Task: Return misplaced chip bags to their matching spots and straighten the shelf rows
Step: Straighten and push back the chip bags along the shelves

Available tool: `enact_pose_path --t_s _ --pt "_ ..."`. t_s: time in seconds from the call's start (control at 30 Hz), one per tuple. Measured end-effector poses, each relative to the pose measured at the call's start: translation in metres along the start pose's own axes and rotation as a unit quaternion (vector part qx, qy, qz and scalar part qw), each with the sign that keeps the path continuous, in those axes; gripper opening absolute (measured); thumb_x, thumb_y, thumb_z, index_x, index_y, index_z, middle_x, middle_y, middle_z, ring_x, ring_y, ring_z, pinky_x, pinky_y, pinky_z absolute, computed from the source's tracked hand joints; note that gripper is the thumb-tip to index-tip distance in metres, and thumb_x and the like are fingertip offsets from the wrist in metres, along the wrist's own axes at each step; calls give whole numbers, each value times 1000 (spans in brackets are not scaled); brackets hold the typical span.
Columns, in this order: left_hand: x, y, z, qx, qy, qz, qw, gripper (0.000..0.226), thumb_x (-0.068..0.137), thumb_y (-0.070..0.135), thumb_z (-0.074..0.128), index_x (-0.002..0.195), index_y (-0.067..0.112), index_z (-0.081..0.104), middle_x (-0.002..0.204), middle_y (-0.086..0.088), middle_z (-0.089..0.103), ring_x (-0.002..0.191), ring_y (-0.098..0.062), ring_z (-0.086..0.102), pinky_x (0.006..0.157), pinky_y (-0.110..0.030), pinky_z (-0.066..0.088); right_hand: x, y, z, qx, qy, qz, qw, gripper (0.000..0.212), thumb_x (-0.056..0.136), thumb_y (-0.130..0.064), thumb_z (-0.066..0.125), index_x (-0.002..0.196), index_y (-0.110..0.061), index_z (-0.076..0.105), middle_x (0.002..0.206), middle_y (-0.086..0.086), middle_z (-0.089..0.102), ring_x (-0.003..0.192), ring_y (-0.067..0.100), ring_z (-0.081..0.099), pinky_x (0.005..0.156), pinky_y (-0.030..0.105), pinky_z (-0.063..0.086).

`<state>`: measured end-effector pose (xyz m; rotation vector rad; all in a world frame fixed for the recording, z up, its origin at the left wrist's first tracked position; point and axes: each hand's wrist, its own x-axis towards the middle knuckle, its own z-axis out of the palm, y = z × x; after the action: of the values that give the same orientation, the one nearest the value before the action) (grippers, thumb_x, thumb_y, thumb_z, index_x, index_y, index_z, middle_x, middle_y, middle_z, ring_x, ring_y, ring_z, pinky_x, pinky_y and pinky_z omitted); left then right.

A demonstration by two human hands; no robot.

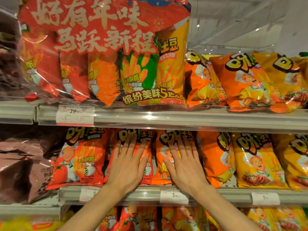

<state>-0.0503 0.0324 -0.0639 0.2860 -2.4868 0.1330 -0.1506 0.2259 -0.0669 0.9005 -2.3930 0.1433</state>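
At the far left of the middle shelf [150, 193], dark brown bags [25, 164] slumped against one another. Right of them stood a red bag [80, 157], upright and facing out. The left hand [128, 164] lay flat on the next red bag [146, 165], fingers straight and spread, gripping nothing; it seemed to be pressing that bag back into line with its row. Just beside it, the right hand [183, 165] pressed an orange bag [161, 170] the same way, palm flat and fingers open. That orange bag stood at the seam between the red and orange groups, probably where it belonged. Farther right, another orange bag [216, 157] leaned a little, then yellow bags [256, 160] closed the row.
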Motion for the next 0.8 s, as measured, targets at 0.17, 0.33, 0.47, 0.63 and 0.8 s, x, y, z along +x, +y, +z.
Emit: enact_pose_path --t_s 0.17,0.33,0.47,0.63,0.8 --pt "0 0 1 -1 7 -1 1000 53 101 48 27 146 26 44 152 -10 42 144 -28 32 118 -52 20 3 2 3 15 -4 -5 1000 61 104 -57 22 150 -20 38 153 13 42 144 33 31 122 52 11" --pt "-1 21 -9 -84 73 -13 994 47 98 40 38 133 15 56 129 -13 57 121 -31 49 105 -48 35 -6 14 -20 101 63 -48 992 55 105 -48 34 148 -15 40 150 13 42 139 28 35 118 45 27" --pt "7 63 -19 -243 104 -20 964 40 95 37 47 127 16 58 119 -3 54 114 -20 50 96 -32 40 -18 45 -45 116 131 -94 980 49 100 -37 49 141 -10 49 135 16 52 126 31 47 105 44 41" --pt "15 138 -28 -384 95 -69 916 37 92 37 57 128 29 51 120 12 48 116 -7 49 95 -27 40 -38 113 -67 113 226 -109 961 35 90 -22 66 122 -8 63 120 11 57 112 28 53 91 38 43" --pt "32 209 -23 -372 20 -109 922 80 87 54 61 151 23 24 144 0 37 136 -18 35 104 -25 29 -58 190 -61 71 233 -35 969 24 87 -22 62 106 -8 64 108 13 55 98 34 54 81 44 42"
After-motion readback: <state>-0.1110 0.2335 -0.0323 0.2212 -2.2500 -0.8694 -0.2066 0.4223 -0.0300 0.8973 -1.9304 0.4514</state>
